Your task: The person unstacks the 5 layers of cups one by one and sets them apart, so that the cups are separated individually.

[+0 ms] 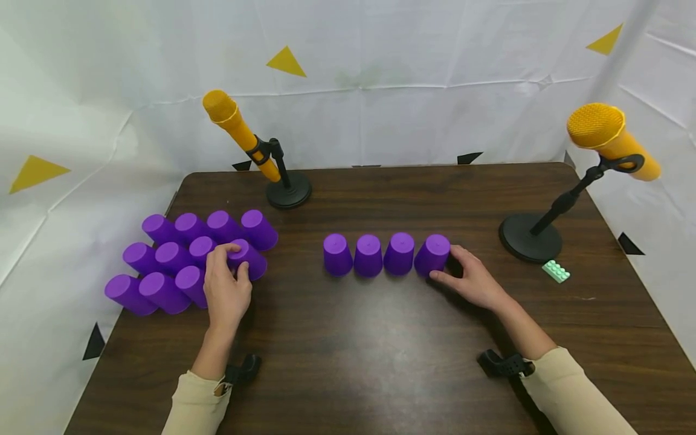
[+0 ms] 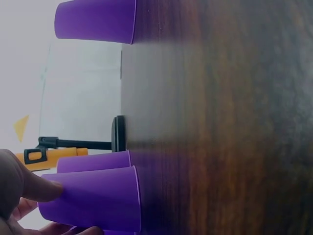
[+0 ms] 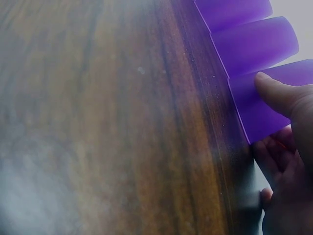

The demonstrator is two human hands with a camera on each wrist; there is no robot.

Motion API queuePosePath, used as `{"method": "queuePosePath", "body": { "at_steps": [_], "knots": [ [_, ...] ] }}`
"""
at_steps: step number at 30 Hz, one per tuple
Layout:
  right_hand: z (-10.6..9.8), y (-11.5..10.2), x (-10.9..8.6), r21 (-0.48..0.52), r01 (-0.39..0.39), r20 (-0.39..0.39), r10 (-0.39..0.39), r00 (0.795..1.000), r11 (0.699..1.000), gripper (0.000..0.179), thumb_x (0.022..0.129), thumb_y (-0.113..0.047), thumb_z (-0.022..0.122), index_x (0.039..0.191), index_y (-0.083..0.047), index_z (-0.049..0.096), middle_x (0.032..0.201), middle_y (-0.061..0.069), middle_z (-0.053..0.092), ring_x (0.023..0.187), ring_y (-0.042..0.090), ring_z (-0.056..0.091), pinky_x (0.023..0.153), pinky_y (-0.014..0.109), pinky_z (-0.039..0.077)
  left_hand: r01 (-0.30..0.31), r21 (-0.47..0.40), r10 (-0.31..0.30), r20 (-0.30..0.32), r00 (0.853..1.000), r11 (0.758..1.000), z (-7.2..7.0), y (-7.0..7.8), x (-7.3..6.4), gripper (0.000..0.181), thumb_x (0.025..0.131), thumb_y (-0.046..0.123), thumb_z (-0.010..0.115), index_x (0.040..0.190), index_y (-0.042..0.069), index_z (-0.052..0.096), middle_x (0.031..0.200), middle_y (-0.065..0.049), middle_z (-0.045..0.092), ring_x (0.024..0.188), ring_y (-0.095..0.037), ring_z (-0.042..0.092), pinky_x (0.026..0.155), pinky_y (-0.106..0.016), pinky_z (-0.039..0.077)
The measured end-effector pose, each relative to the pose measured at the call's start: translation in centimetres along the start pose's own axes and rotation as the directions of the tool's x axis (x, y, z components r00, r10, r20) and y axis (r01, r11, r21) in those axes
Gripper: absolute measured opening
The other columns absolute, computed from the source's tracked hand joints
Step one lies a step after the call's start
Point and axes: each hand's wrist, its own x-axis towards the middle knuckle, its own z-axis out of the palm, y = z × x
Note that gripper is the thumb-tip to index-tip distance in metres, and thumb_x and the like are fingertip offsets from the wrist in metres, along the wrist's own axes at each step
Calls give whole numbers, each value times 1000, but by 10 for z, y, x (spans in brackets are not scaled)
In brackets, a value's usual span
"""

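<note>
Several upside-down purple cups (image 1: 165,293) stand close together in rows on the left of the table. My left hand (image 1: 225,293) grips the cup (image 1: 251,258) at the right end of the middle row; in the left wrist view the thumb lies on the near side of that cup (image 2: 93,198), and the other fingers are partly hidden. At the table's middle, a short row of upside-down purple cups (image 1: 368,257) stands side by side. My right hand (image 1: 472,281) holds the rightmost one (image 1: 433,255), its thumb on the front in the right wrist view.
Behind the left cups stands a yellow microphone (image 1: 234,124) on a black stand. A second yellow microphone (image 1: 600,130) leans on its stand (image 1: 530,237) at the right. By that base lies a mint toy brick (image 1: 556,271). White sheeting (image 1: 380,121) borders the brown table (image 1: 370,362).
</note>
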Motion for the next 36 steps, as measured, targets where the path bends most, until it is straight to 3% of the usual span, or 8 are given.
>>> {"method": "queuePosePath", "body": {
  "at_steps": [5,9,12,17,22,28,31,36],
  "knots": [
    [0,-1,-1,1,-1,0,1,1000,1000,55,89,-26,74,133,-2,52,127,18,58,123,36,50,105,58,34,-8,10,8,-4,1000,1000,-4,4,-2,34,86,-10,62,116,5,57,115,-16,54,94,-32,52,74,-42,42],
    [1,-1,-1,5,3,0,-3,1000,1000,54,89,-25,74,133,-2,53,126,18,58,122,36,50,104,58,34,-35,36,36,-29,999,999,-10,14,-5,33,87,-8,63,116,4,57,124,-16,52,108,-33,52,78,-50,45],
    [2,0,-1,10,6,1,-6,1000,1000,54,89,-25,75,133,-2,53,127,18,58,123,35,50,105,57,34,-58,70,62,-59,996,996,-14,24,-6,30,88,-3,65,116,4,57,130,-18,50,108,-37,54,74,-51,47],
    [2,0,0,17,7,0,-7,1000,1000,54,89,-25,75,132,-2,53,126,18,58,122,35,50,105,56,34,-164,90,172,-94,981,982,-11,46,-5,28,87,2,68,114,4,60,132,-17,51,104,-37,58,70,-49,50],
    [0,0,0,14,-2,1,2,1000,1000,54,89,-25,74,133,-1,52,126,19,58,122,36,50,104,58,34,-277,-40,279,56,959,960,10,65,-10,36,86,4,72,120,6,61,130,-11,54,110,-31,58,79,-44,54],
    [-2,0,1,12,-6,-1,6,1000,1000,55,89,-26,74,133,-1,52,127,19,58,122,36,50,105,58,34,-264,-153,299,301,906,952,51,81,-14,46,86,11,75,128,12,57,132,-7,52,117,-26,56,88,-46,52],
    [-2,0,1,13,-5,-4,5,1000,1000,55,89,-26,74,133,-1,52,126,19,58,122,36,50,105,58,34,-259,-156,299,354,886,953,68,88,-13,45,87,14,75,127,13,55,136,-8,49,118,-27,55,91,-48,49],
    [0,1,0,9,-9,-1,9,1000,1000,55,89,-26,74,133,-2,52,126,18,58,121,35,51,104,58,34,-254,-136,287,392,874,958,82,95,-12,42,85,14,77,120,15,53,134,-9,49,112,-28,59,90,-48,50]
  ]
}}
